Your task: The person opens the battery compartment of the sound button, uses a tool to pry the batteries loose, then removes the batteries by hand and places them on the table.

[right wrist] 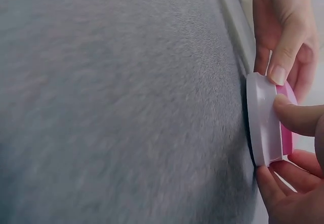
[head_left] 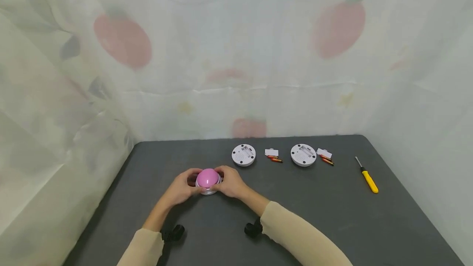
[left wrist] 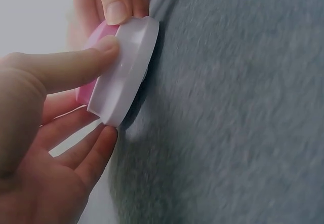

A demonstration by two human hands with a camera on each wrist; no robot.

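Note:
A round push button (head_left: 207,179) with a pink dome and a white base sits right side up at the near left-centre of the table. My left hand (head_left: 180,188) grips it from the left, the thumb pressed against the near side of the white base. From the right, my right hand (head_left: 230,182) holds the opposite side, thumb also at the front. In the left wrist view the white base (left wrist: 132,57) stands right at the grey surface, fingers curled round its edge. The right wrist view shows both thumbs on the button (right wrist: 264,120); its underside is hidden.
Two white round buttons (head_left: 244,155) (head_left: 303,155) lie upside down at the back, battery slots exposed. Beside them are white covers (head_left: 271,152) (head_left: 324,153) and orange-black batteries (head_left: 276,160) (head_left: 327,161). A yellow-handled screwdriver (head_left: 369,180) lies at the right. Printed sheets enclose the grey table (head_left: 314,225).

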